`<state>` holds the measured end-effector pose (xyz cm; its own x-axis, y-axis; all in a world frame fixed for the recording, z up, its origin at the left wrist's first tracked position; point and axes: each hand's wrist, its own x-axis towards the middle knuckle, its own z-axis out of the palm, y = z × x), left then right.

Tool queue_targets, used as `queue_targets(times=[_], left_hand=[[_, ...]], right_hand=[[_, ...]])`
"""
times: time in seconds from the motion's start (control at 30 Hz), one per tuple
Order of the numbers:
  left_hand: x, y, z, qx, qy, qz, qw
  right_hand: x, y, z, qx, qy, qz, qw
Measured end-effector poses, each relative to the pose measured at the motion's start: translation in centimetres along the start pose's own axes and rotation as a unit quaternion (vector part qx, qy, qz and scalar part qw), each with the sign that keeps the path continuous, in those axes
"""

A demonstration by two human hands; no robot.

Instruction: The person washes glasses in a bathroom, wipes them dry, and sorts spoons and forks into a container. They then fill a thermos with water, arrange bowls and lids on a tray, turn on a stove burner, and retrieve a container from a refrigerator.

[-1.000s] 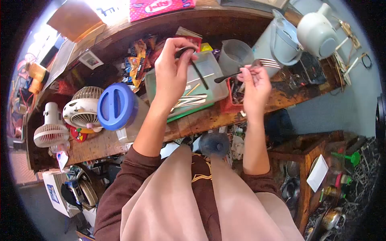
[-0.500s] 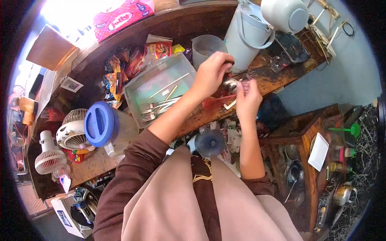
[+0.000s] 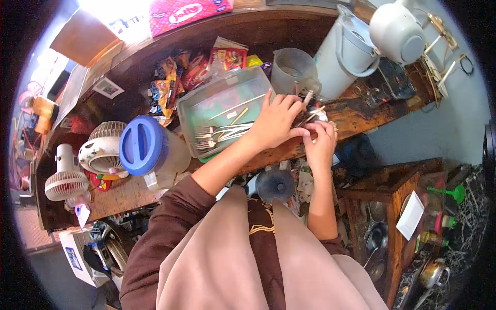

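1. Utensils (image 3: 313,114): upper half of frame, right of centre, beside both hands.
2. Left hand (image 3: 279,119): fingers partly spread; grip cannot be told.
3. Right hand (image 3: 320,138): fingers bent, close together; grip cannot be told.
4. Pink pack (image 3: 206,9), top edge, left of centre: reads "jolly".

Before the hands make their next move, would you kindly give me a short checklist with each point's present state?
1. Both hands in view: ok; left hand and right hand are close together over the bench edge.
2. Clear view beneath the hands: not ok; they hide much of what lies there.
3. Firm grip in either hand: cannot tell; fingers cover any contact.
4. Forks inside the plastic tray: ok; tines point away from the hands.
5. Blue lid on the jug: ok; whether it is tight, cannot tell.
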<state>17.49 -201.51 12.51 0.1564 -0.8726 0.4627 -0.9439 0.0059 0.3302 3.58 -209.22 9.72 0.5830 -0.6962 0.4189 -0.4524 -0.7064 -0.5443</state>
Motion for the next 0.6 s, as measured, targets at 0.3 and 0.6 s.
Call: queue_targets(times=[0.3, 0.6], left_hand=[[-6.7, -7.0, -4.4, 0.022, 0.084, -0.321, 0.943], [-13.4, -10.9, -2.9, 0.278, -0.202, -0.382, 0.858]], right_hand=[[-0.1, -7.3, -0.4, 0.080, 0.158, -0.092, 0.980], [3.2, -10.7, 15.8, -0.038, -0.261, -0.248, 0.932]])
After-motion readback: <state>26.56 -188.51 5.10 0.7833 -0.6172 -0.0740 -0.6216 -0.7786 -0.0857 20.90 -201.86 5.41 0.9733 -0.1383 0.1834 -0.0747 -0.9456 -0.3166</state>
